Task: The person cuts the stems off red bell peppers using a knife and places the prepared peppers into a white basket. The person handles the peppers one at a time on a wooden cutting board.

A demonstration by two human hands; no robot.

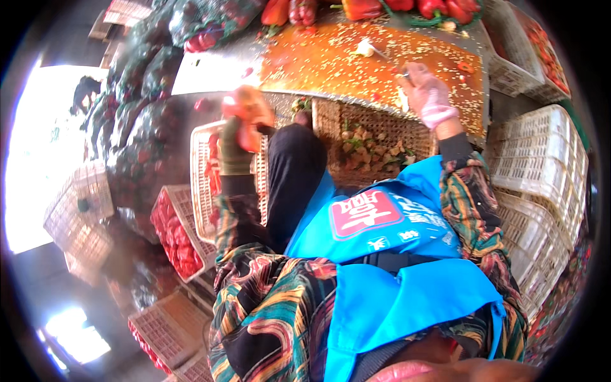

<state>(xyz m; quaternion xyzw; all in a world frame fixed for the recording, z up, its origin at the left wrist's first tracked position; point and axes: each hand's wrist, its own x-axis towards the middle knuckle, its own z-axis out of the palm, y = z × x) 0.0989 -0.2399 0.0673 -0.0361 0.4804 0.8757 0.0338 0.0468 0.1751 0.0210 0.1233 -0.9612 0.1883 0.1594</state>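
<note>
My left hand point(235, 143), in an olive glove, holds a red bell pepper point(246, 107) that is blurred by motion. It is above a white plastic crate point(196, 191) with red peppers inside. My right hand point(426, 93), in a pale pink glove, is closed around what looks like a small knife point(381, 52), its thin blade pointing up and left over the worktable point(329, 62). By the blade's tip lies a pale pepper core point(365, 48). Orange-red juice and scattered seeds cover much of the tabletop. Below its edge, a brown basket point(327, 143) contains cores and green stem scraps point(372, 145).
Whole red peppers point(360, 8) line the table's far side. Green mesh sacks of peppers point(143, 124) pile up at left. Stacked white crates point(537, 148) stand at right, near another crate of red peppers point(546, 50). A crate of red peppers point(177, 234) sits at lower left.
</note>
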